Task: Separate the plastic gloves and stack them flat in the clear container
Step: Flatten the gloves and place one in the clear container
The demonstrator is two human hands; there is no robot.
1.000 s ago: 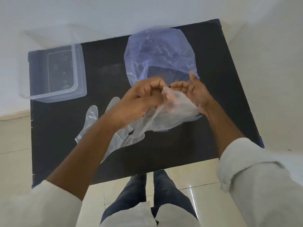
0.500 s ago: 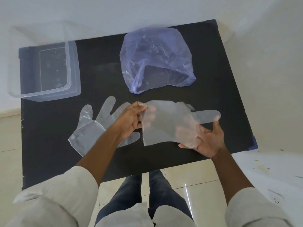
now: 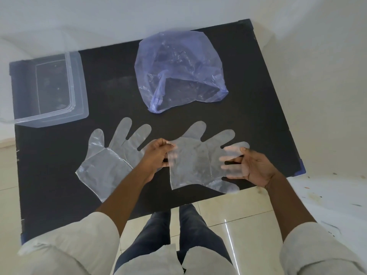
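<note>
A clear plastic glove (image 3: 195,161) is spread out flat between my hands, fingers pointing away from me, just above the black table (image 3: 258,108). My left hand (image 3: 156,157) pinches its left edge. My right hand (image 3: 252,167) holds its right side, with the fingers showing through the plastic. A second clear glove (image 3: 108,159) lies flat on the table to the left, partly under my left wrist. The clear container (image 3: 49,90) stands at the table's far left corner and looks empty.
A crumpled bluish plastic bag (image 3: 178,70) lies at the far middle of the table. The table's near edge runs just below my hands, with tiled floor and my legs beyond it. A white wall stands behind and to the right.
The bunched glove has been pulled open and flattened between my hands. Both hands moved towards me and apart, away from the bluish bag.
</note>
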